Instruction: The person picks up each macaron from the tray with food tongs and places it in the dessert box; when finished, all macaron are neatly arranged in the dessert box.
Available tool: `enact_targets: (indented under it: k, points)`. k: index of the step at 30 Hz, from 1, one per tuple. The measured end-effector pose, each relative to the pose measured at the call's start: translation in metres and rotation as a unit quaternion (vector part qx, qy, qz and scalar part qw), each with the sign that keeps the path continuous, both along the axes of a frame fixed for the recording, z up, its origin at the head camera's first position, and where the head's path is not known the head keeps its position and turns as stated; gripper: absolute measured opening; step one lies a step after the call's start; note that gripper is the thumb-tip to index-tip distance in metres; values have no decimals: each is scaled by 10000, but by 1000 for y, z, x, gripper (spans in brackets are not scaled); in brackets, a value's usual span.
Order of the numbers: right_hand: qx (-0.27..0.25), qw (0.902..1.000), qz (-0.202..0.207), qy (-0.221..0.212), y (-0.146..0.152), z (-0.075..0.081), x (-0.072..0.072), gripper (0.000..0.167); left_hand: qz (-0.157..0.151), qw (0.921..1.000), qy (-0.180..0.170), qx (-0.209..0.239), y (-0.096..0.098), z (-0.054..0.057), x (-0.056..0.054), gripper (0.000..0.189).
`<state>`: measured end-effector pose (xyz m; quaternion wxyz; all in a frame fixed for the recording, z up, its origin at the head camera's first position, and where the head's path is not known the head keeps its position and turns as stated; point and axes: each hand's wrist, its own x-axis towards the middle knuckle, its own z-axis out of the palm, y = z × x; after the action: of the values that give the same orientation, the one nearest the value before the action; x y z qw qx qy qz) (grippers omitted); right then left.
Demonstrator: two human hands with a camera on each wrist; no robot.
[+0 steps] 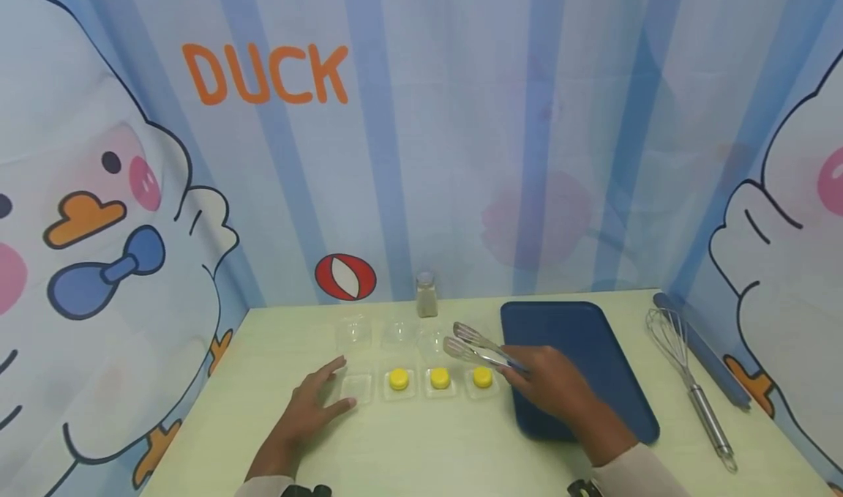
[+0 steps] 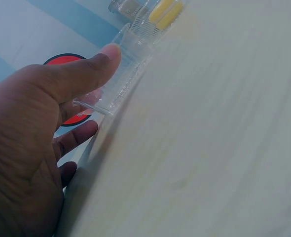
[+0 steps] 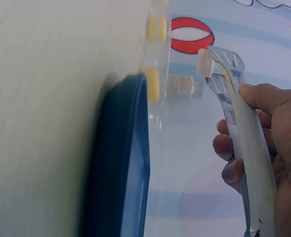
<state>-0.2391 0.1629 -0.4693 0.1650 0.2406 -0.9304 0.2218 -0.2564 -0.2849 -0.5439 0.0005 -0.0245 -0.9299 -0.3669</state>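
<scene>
My right hand (image 1: 549, 383) holds metal tongs (image 1: 484, 347) above the right end of a row of clear plastic trays. A small pale pink, round piece (image 3: 204, 62) shows at the tong tips in the right wrist view; the head view does not make it out. Yellow macarons (image 1: 398, 379) sit singly in three of the trays. My left hand (image 1: 306, 405) lies beside the leftmost clear tray (image 1: 358, 389), thumb and forefinger spread about its left side. In the left wrist view, the thumb overlaps this tray (image 2: 128, 64); whether it presses there I cannot tell.
Behind the row stand clear plastic covers (image 1: 354, 331) and a small glass shaker (image 1: 426, 296). A dark blue tray (image 1: 593, 329) lies under my right forearm. Further right are a whisk (image 1: 705, 409) and a blue bar (image 1: 718, 372). A printed curtain (image 1: 435, 116) closes off the back.
</scene>
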Motion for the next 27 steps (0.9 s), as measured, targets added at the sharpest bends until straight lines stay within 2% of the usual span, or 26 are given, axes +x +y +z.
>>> enact_targets:
  k: [4, 12, 17, 27]
  points:
    - [13, 9998, 144, -157, -15, 1, -4, 35, 23, 10000, -25, -4, 0, -2, 0, 88]
    - [220, 9983, 536, 75, -41, -4, -14, 34, 64, 10000, -55, -46, 1, -3, -1, 88]
    - [215, 9977, 637, 83, -58, -8, -20, 32, 20, 9999, -19, -97, 0, -2, -1, 88]
    - [59, 9954, 876, -371, -95, -10, -28, 29, 42, 9999, 9, -95, -1, -4, -3, 87]
